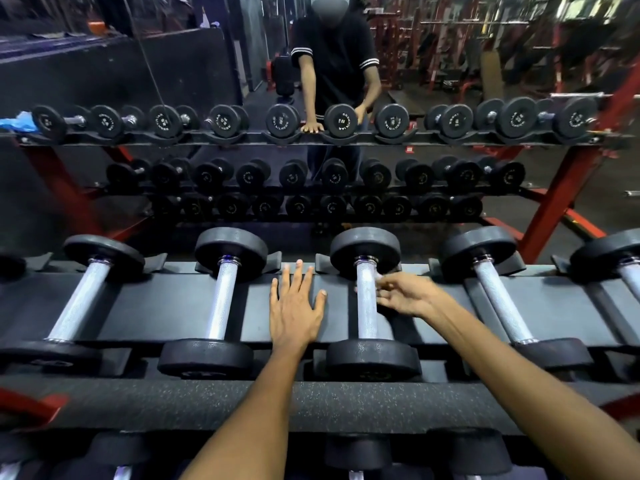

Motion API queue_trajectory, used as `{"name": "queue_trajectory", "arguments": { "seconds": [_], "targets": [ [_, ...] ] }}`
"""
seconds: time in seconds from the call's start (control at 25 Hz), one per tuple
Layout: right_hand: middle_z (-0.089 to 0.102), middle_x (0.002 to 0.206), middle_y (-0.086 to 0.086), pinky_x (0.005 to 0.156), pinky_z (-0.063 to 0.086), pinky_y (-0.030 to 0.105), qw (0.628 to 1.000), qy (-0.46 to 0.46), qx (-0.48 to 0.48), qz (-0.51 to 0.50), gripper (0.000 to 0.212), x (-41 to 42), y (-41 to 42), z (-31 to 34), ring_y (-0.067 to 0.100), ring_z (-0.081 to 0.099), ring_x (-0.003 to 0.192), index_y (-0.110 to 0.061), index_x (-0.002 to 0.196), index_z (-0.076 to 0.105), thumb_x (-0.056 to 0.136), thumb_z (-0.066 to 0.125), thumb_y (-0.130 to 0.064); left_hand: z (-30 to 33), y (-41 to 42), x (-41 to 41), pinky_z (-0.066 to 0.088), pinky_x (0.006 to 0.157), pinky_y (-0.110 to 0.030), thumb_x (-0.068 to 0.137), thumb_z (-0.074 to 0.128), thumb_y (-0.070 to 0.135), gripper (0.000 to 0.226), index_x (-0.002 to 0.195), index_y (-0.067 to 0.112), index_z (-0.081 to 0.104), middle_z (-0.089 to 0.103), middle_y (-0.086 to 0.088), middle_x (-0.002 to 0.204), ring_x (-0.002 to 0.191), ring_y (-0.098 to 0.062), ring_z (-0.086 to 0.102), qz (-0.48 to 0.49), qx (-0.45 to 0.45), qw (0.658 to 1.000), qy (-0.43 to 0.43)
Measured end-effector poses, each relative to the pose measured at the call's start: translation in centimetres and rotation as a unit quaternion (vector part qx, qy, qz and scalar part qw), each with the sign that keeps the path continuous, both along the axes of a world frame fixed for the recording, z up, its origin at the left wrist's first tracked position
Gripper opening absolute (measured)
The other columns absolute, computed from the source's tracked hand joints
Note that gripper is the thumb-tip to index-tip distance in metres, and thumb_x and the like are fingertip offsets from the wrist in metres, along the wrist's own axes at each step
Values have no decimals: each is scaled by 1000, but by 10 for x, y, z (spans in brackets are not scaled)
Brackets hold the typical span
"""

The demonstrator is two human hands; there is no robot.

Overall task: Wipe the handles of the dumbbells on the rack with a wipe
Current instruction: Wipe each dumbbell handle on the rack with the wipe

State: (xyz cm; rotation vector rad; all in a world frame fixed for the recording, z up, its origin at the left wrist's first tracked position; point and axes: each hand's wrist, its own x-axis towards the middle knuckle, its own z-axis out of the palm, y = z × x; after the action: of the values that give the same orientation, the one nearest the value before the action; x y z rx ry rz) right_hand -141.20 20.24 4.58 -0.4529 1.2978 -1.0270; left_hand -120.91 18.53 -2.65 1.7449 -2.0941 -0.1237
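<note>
Top tier of the rack [180, 299]: flat dark shelf, matte, with moulded black cradles at front and back. Five dumbbells lay across it in a row, each with round black rubber heads, lightly pebbled, and a straight bright-metal handle with fine knurling.

My left hand [296, 306] lay flat, palm down, on bare shelf between the second dumbbell [221, 299] and the third dumbbell [367, 299]. Fingers were straight and spread; it held nothing.

My right hand [403, 296] reached in from the right to the handle of the third dumbbell, about its upper half. Fingers were loosely curled at the handle; fingertips blurred. A small pale patch showed at the fingertips against the metal; I could not tell whether that was the wipe [379, 277] or glare, nor whether the hand was gripping.

A mirror [104, 71] behind the rack showed the same rows of dumbbells and a person in a dark, stripe-cuffed shirt. Blue crumpled material [17, 121] lay at the far left of the reflected shelf.
</note>
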Motion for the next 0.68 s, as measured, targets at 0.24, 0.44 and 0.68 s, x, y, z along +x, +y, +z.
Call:
{"name": "queue_trajectory", "arguments": {
  "seconds": [0.24, 0.44, 0.68],
  "targets": [
    [56, 83, 11, 77, 47, 36, 997, 8, 8, 79, 24, -10, -11, 36, 25, 59, 72, -7, 78, 52, 92, 32, -2, 0, -3, 0, -8, 121, -34, 99, 29, 52, 60, 154, 31, 17, 8, 8, 162, 149, -12, -6, 3, 3, 1000, 6],
    [63, 107, 30, 82, 53, 51, 983, -182, 17, 0, 43, 12, -1, -3, 41, 65, 95, 17, 110, 55, 80, 33, -6, 0, 1, -1, -5, 122, -35, 98, 33, 50, 58, 152, 30, 23, 15, 7, 161, 149, -12, -2, 6, 5, 1000, 23],
    [63, 89, 23, 74, 52, 42, 984, -159, 0, -76, 40, 30, -8, 5, 34, 62, 80, 13, 96, 58, 81, 31, -13, -2, -2, 1, -5, 122, -35, 98, 35, 50, 57, 152, 30, 26, 18, 7, 161, 149, -11, 1, 5, 3, 999, 35]
  ]
}}
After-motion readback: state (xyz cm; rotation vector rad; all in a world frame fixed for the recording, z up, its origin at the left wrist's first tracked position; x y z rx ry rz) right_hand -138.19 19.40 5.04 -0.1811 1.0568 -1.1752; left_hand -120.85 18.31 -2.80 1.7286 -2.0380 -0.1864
